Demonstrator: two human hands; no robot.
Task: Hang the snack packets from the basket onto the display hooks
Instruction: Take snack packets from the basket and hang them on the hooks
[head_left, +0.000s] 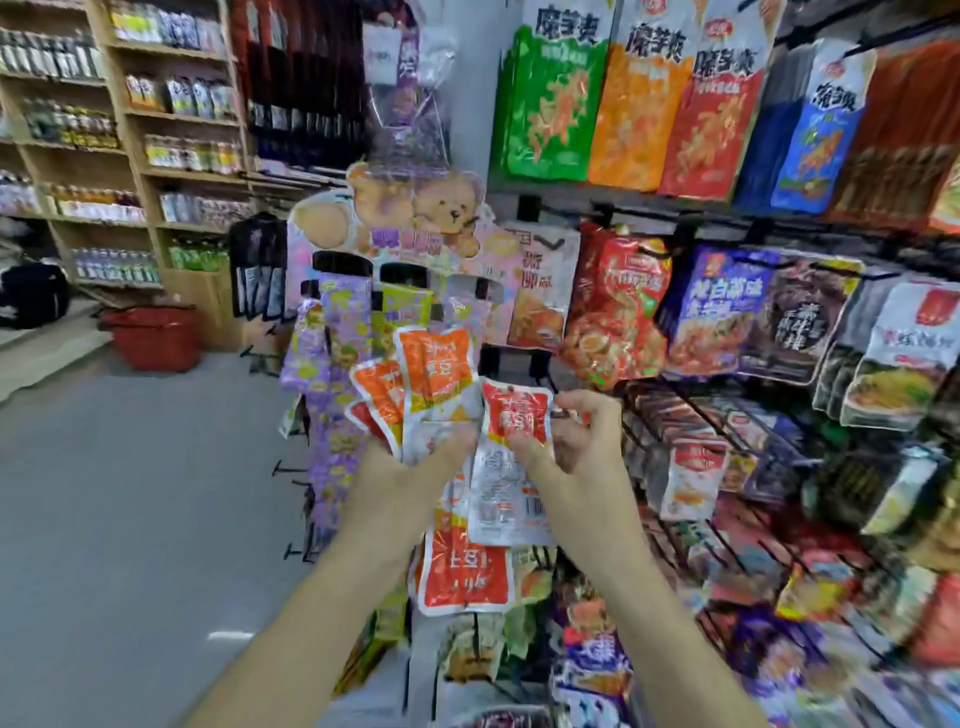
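Observation:
My left hand (410, 467) grips a fanned bunch of orange-and-white snack packets (426, 379) at chest height, in front of the rack. My right hand (566, 441) pinches the red top of one red-and-white snack packet (511, 457), whose white back with a barcode hangs below. A short dark display hook (563, 414) shows by my right fingertips, right beside the packet's top edge. Another orange-and-white packet (465, 571) hangs lower on the rack under my hands. The red basket (153, 338) stands on the floor at the far left.
A wire rack (727, 415) packed with hanging snack bags fills the right side. A purple cardboard stand with bears (410, 218) is straight ahead. Wooden shelves with bottles (130, 156) line the back left. Grey floor (130, 519) lies open at the left.

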